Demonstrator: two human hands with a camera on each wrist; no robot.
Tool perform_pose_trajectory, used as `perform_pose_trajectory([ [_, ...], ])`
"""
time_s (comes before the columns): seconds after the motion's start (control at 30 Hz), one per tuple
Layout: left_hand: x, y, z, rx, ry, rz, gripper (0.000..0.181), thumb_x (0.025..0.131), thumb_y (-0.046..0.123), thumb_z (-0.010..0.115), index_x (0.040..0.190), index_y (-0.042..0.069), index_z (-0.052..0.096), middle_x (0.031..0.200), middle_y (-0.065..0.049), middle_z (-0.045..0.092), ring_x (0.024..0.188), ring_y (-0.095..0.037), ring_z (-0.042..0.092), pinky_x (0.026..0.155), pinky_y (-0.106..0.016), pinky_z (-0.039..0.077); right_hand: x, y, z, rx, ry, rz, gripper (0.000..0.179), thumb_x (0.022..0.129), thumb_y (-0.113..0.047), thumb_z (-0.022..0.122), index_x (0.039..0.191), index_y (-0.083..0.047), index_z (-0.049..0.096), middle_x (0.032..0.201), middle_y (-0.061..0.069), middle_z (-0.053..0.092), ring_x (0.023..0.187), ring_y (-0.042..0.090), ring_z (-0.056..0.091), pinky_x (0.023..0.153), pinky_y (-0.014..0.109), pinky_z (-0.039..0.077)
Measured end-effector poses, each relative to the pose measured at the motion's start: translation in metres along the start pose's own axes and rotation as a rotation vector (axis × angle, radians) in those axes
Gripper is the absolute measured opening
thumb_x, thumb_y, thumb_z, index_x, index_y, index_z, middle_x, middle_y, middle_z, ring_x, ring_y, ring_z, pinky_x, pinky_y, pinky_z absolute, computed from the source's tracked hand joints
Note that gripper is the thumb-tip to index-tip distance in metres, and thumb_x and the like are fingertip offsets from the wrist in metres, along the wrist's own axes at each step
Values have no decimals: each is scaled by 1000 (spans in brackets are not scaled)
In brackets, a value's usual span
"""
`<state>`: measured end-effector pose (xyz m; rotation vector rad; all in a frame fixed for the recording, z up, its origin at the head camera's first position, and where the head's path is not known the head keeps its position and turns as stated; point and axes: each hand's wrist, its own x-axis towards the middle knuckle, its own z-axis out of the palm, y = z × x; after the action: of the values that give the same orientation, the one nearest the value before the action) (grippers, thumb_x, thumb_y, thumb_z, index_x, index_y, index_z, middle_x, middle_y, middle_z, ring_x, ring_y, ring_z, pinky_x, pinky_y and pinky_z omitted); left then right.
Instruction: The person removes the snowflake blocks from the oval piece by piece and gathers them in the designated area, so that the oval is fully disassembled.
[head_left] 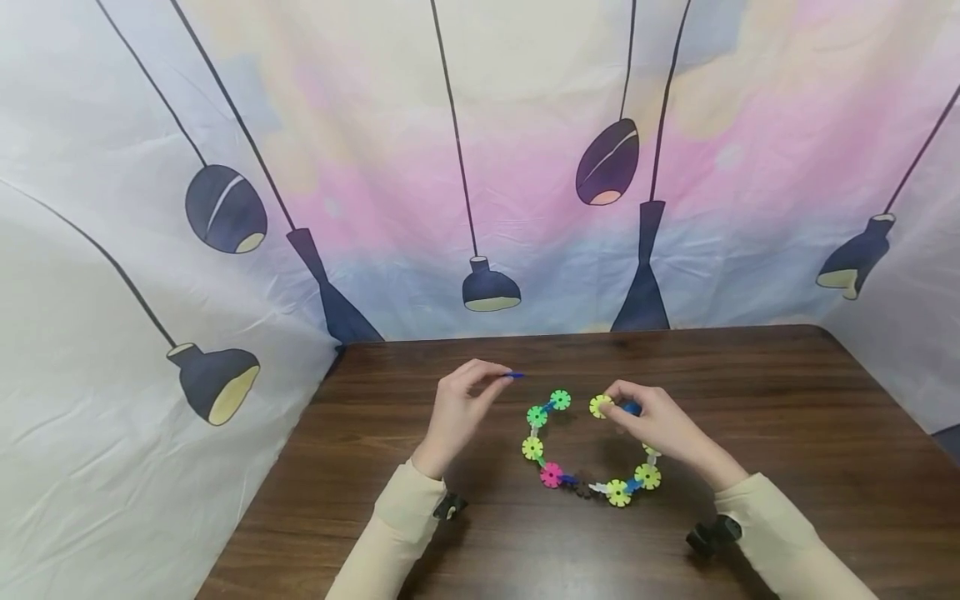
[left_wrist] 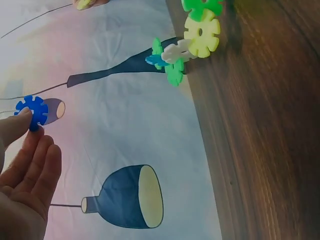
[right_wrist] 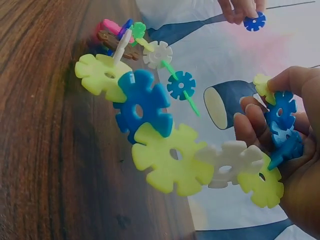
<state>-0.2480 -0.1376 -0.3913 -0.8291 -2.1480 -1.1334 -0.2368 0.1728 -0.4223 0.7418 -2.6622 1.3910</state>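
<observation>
My left hand [head_left: 459, 412] pinches a single blue notched plastic disc [left_wrist: 37, 112] between thumb and fingers, above the table and apart from the chain. A chain of interlocked snowflake discs [right_wrist: 172, 157] curves in an open ring, in yellow, blue, white, green, pink and brown. My right hand [head_left: 663, 425] holds one end of it, pinching a yellow disc [right_wrist: 263, 88] with thumb and finger. Several linked blue discs [right_wrist: 281, 112] lie against that palm. The other end is a green disc [head_left: 560, 400], with a gap between it and the yellow one.
The dark wooden table [head_left: 360, 467] extends around the chain. Behind it hangs a pastel cloth [head_left: 390, 208] printed with dark lamps, which meets the table's back edge. Black wrist cameras [head_left: 712, 533] sit at both sleeves.
</observation>
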Motion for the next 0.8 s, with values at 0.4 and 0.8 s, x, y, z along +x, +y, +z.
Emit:
perform_pose_trajectory([
  [0.4,4,-22,-21,13,6,-314,16,93,22,75,103,10,77,94,-1,76,87,-16,69,71,-33,55,-2,-2,0,6,16,-7,18,100,-35,64,102,-18,66,77,6,67,65,25,62,57,30,49],
  [0.8,1,-50,-33,64,-64,-499,17,93,17,74,104,3,76,97,-9,75,88,-23,68,75,-35,52,-1,1,3,13,37,-17,19,101,-37,63,101,-18,66,76,5,67,65,21,63,56,30,48],
])
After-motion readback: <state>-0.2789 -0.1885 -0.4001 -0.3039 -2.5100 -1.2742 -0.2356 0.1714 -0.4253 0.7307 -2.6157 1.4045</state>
